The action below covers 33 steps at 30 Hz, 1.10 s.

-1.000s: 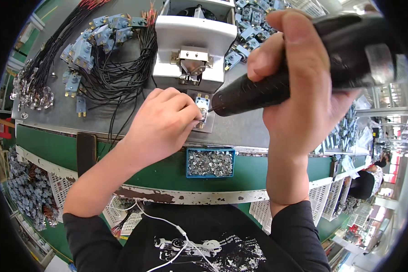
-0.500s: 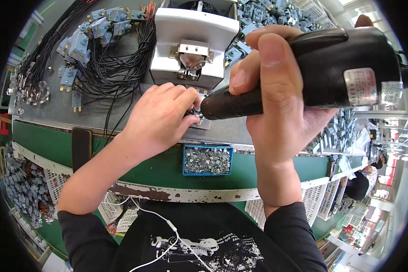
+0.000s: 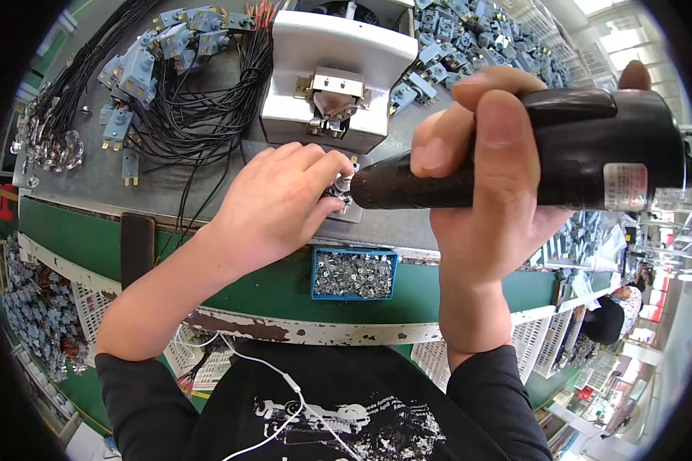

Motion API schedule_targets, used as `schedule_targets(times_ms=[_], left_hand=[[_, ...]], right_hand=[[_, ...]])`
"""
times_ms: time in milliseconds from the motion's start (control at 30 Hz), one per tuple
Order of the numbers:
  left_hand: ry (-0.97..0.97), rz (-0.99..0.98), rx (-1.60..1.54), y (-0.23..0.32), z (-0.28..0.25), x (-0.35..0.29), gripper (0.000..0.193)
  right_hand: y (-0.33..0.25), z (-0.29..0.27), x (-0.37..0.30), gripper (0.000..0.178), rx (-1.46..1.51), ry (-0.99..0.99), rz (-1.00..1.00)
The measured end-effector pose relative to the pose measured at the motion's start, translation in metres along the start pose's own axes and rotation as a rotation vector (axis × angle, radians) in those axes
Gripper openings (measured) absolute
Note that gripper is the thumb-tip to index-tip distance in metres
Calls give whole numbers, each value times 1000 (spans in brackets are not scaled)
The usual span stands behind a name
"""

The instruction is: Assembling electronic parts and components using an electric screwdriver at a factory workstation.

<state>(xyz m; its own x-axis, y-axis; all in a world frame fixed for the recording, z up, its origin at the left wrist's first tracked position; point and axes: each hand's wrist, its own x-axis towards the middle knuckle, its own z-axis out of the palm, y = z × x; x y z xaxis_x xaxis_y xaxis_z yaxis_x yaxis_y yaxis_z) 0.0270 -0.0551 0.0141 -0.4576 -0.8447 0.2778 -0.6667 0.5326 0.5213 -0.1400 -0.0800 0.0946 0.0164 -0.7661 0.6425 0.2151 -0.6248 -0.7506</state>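
My right hand (image 3: 507, 173) is wrapped round a black electric screwdriver (image 3: 592, 142), held almost level with its narrow nose pointing left. That nose meets a small metal part (image 3: 341, 187) on a flat metal plate (image 3: 351, 214). From the left, my left hand (image 3: 273, 200) pinches the same part between thumb and forefinger. Fingers and tool cover most of the part, so its exact kind stays hidden. Just behind the plate stands a white machine (image 3: 344, 46) with a metal clamp-like mechanism (image 3: 335, 100) on its front.
A blue tray (image 3: 314, 276) of small metal pieces stands at the bench's near edge. Black wires (image 3: 207, 115) with grey switch-like blocks (image 3: 137, 73) lie at the left; more grey blocks (image 3: 469, 38) are heaped behind right. A dark flat object (image 3: 137, 246) lies near the left forearm. Another person (image 3: 611, 319) is far right.
The screwdriver and my right hand have come slightly lower and to the right. My left hand keeps its pinch at the plate. The view has shifted a little.
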Motion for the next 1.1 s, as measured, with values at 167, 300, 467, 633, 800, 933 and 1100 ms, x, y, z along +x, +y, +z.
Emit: schedule_targets(times_ms=[167,300,467,633,800,933,1100], left_hand=[[-43,-1,2,-1,-2,0,35],[13,-4,-42,3,-4,1,29],[101,78,-43,2,-2,3,18],[112,108,17,3,-2,2,18],[124,142,47,3,-3,2,20],[73,88,46,2,-1,0,26],[18,52,62,0,1,-2,33]], right_hand=[[-12,-6,3,38,-73,-6,11],[-19,-11,6,44,-131,-14,19],[-15,-7,9,43,-176,88,-33],[-15,-4,8,46,-157,178,0],[-11,0,9,46,-169,160,9],[-11,-1,8,47,-178,145,20],[-8,-2,9,47,-192,127,30]])
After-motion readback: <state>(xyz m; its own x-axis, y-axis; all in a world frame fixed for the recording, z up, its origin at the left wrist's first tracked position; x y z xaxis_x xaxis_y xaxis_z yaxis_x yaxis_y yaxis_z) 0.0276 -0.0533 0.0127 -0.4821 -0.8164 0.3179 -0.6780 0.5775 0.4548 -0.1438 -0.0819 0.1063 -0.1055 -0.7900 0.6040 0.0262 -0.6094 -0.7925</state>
